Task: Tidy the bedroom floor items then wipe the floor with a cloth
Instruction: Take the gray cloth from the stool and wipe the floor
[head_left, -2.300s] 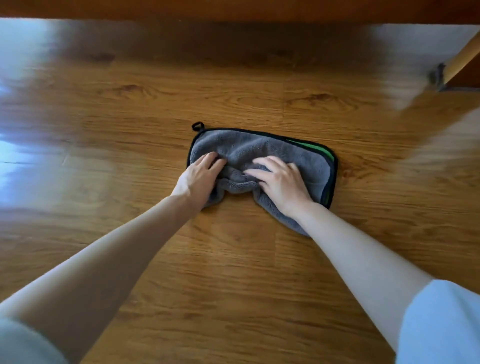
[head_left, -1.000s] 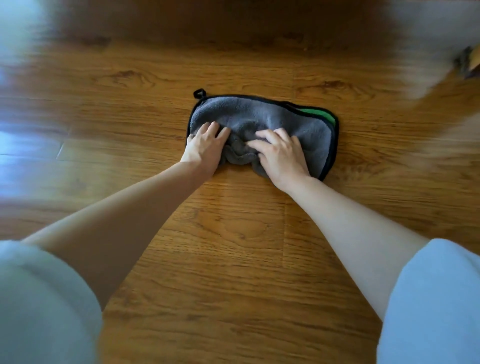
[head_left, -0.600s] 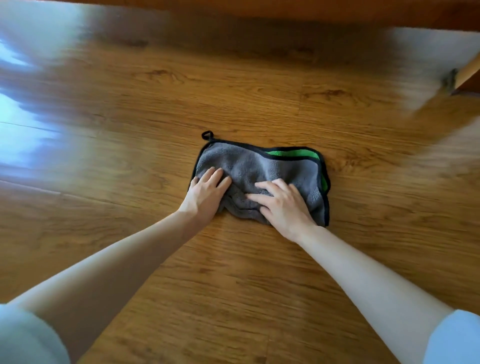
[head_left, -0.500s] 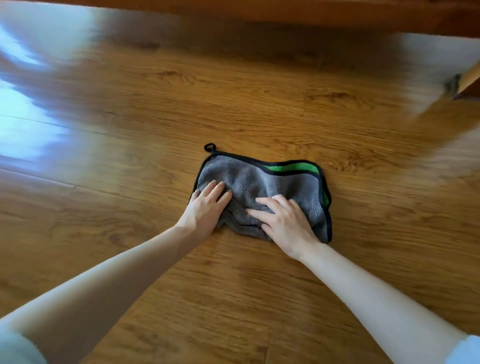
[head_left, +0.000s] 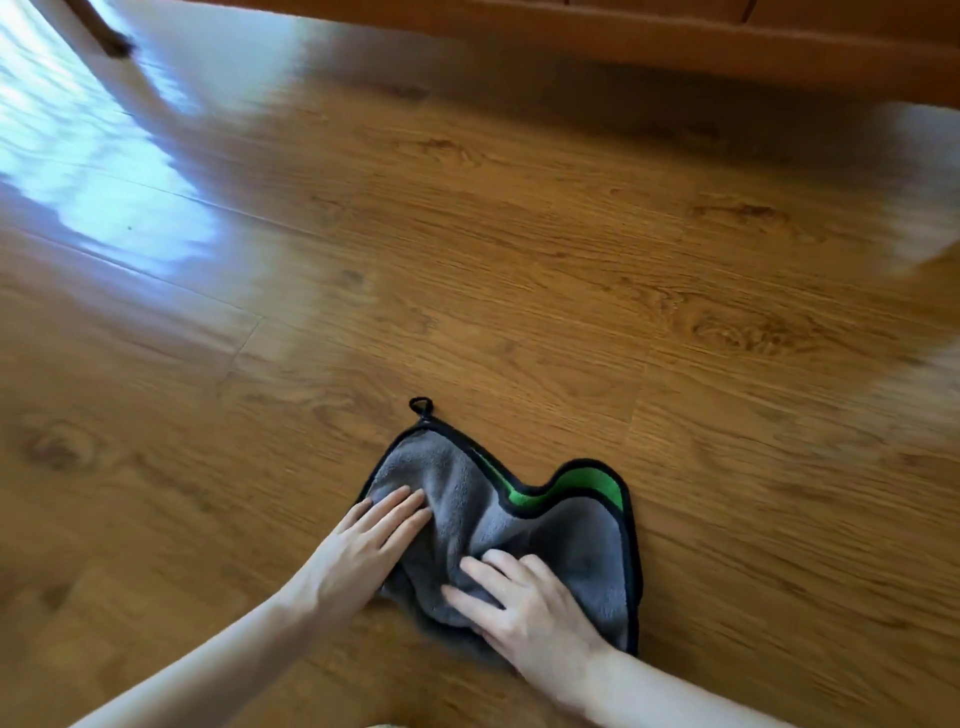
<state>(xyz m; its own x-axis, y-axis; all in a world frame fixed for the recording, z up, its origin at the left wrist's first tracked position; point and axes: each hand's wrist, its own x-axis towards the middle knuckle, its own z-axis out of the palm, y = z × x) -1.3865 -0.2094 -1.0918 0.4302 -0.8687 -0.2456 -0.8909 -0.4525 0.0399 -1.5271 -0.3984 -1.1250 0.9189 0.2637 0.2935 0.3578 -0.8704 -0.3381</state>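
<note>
In the head view the wiping step is under way: the left hand (head_left: 363, 551) and right hand (head_left: 524, 608) press flat, fingers extended, gripping nothing, on the crumpled grey microfibre cloth with black-and-green edging (head_left: 519, 525), at six o'clock on the glossy wooden plank floor (head_left: 467, 260). The next stroke, I judge, calls for a push toward twelve o'clock, with the bunched far edge smoothed flat.

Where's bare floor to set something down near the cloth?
Bare wood floor runs from the cloth to the wooden furniture base at the far edge, and on both sides. It is crowded only at the cloth, where the left hand and right hand press.
</note>
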